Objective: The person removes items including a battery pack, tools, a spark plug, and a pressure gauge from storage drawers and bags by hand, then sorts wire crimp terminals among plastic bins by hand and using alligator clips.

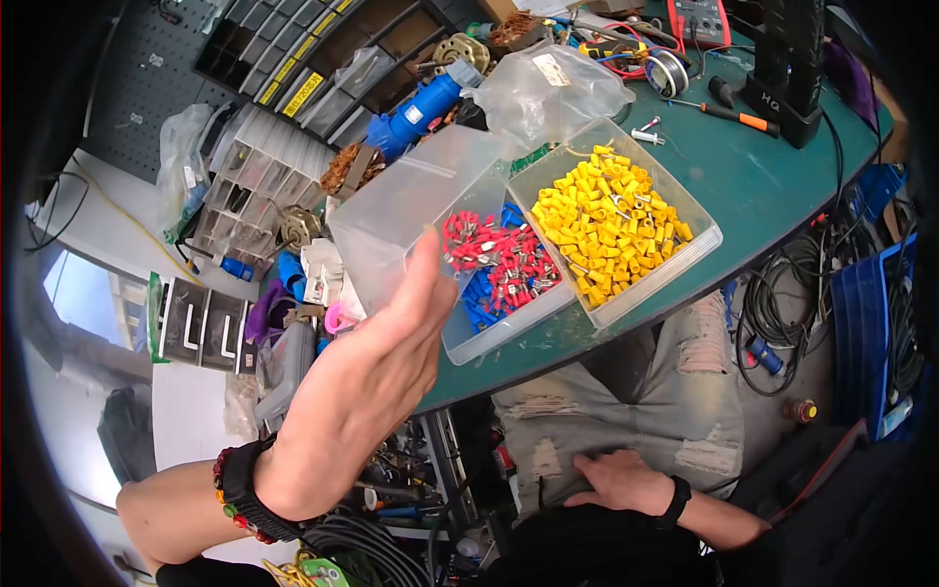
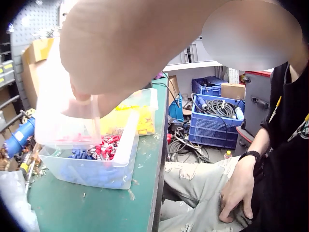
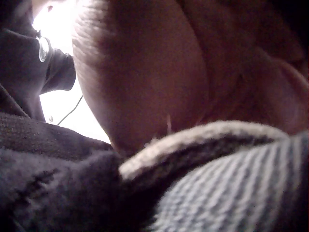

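Observation:
My left hand (image 1: 367, 377) grips a clear plastic box (image 1: 396, 186), thumb along its near side. The box is tipped over a second clear plastic box (image 1: 489, 342) on the green table. Red crimp terminals (image 1: 523, 269) lie in a heap over blue crimp terminals (image 1: 477, 298) in that lower box. Some red ones show through the wall of the tipped box. Close beside it stands a clear box (image 1: 706, 240) full of yellow crimp terminals (image 1: 606, 215). My right hand (image 1: 626, 481) rests on the thigh of the ripped jeans, holding nothing. The right wrist view is dark and filled by skin and fabric.
Behind the boxes lie a crumpled clear bag (image 1: 553, 93) and a blue industrial plug (image 1: 425, 108). An orange-handled screwdriver (image 1: 734, 117), a solder spool (image 1: 667, 73) and a black stand (image 1: 787, 78) are on the table's far side. A blue crate (image 2: 215, 130) with cables stands on the floor.

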